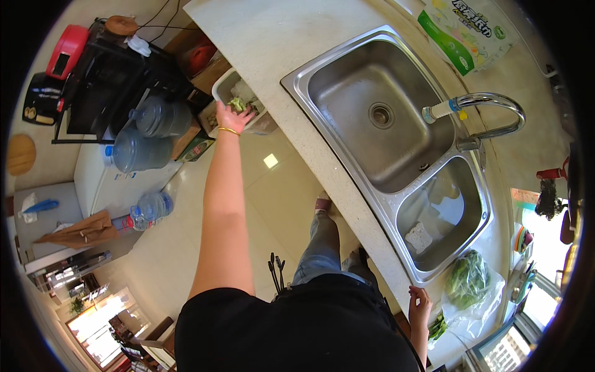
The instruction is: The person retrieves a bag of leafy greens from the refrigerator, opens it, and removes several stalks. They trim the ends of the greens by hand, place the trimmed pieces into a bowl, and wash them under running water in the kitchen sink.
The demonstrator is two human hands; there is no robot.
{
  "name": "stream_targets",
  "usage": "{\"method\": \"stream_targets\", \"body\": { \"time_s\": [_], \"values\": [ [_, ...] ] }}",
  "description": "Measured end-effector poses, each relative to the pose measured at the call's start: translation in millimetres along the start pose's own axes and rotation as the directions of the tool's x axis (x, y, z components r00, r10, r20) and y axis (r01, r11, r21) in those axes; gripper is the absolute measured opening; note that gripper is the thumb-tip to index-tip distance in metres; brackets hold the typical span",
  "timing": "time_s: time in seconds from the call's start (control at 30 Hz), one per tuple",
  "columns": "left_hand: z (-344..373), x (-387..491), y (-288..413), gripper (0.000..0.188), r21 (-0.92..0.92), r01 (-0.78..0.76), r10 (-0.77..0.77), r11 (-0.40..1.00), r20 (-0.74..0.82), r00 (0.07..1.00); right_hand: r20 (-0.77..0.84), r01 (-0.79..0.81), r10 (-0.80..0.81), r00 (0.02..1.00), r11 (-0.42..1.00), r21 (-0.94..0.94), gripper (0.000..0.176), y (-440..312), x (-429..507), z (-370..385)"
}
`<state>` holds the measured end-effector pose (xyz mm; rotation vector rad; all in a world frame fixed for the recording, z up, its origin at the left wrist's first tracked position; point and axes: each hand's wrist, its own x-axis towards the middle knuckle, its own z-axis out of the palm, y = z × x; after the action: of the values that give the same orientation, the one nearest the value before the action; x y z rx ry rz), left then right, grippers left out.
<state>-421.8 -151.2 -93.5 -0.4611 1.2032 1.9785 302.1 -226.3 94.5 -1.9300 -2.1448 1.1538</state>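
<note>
My left hand (236, 120), with a gold bangle on its wrist, reaches out to a white waste bin (219, 88) beside the counter. Its palm faces up and its fingers are spread. Light green vegetable scraps (238, 103) lie in the bin just beyond the fingers, next to crumpled clear plastic. Near the counter's front edge is my right hand (420, 304), fingers curled; nothing shows in it, though its inside is partly hidden. Beside it, green leaves (437, 327) lie on the counter, and a leafy green vegetable in a clear plastic bag (468, 280) sits farther back.
A steel double sink (367, 107) with a chrome faucet (504, 100) is set into the counter (260, 42). The smaller basin holds water and a whitish cloth or sponge (419, 237). Large water bottles (144, 149) stand at left. A kitchen-paper pack (465, 35) lies behind the sink.
</note>
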Motion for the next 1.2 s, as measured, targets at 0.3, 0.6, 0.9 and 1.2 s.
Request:
{"method": "stream_targets", "body": {
  "time_s": [0.3,0.6,0.9,1.2],
  "values": [
    [1,-24,-10,0.04,0.388,-0.343,0.277,0.855,0.218,0.936,-0.161,-0.028,0.027,0.986,1.0,-0.001,0.028,-15,-16,2],
    [102,-341,-205,0.039,0.607,-0.461,-0.363,0.648,0.777,0.514,-0.804,-0.051,-0.105,0.585,0.985,-0.166,0.023,33,-61,-67],
    [145,-600,-406,0.084,0.095,-0.851,-0.427,0.516,0.89,-0.16,-0.925,-0.191,0.285,0.249,0.951,0.242,0.085,236,-95,-156],
    [183,-640,-481,0.018,0.356,-0.692,-0.19,0.628,0.933,0.307,-0.743,0.549,0.214,0.634,0.552,0.627,0.039,242,-102,-260]
  ]
}}
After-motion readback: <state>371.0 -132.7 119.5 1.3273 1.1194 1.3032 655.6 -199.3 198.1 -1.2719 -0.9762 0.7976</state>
